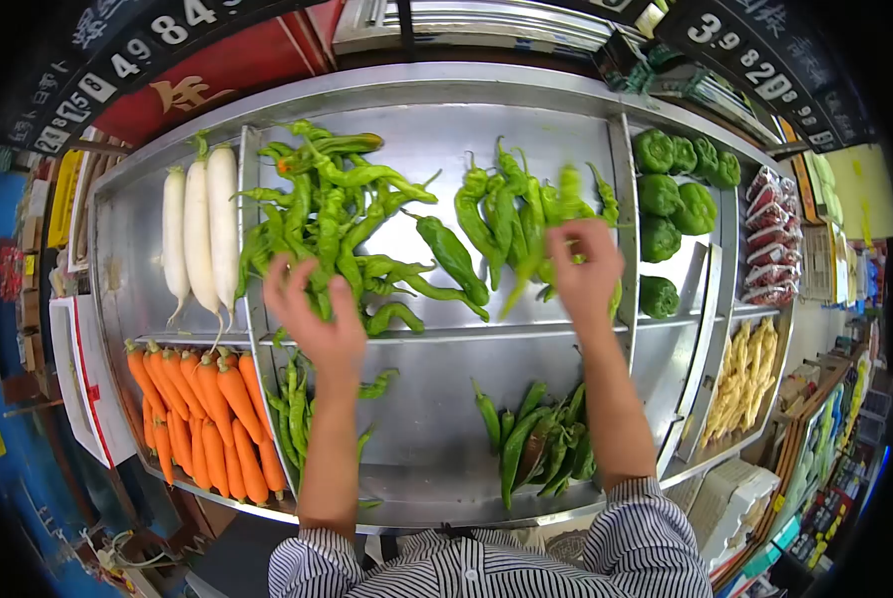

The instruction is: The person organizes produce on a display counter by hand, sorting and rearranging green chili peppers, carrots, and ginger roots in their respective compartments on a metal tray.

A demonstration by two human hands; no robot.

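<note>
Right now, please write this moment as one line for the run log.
left hand: fingers spread, at pepper heap | right hand: pinching blurred green pepper | left compartments: white radishes, carrots

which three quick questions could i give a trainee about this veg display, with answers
1. Count: how many white radishes lie in the tray?
2. True or false: the carrots lie nearer the person than the white radishes do.
3. Multiple choice: the left hand is over which produce?
a) bell peppers
b) long green peppers
c) ginger

Key: 1 three; 2 true; 3 b
</note>
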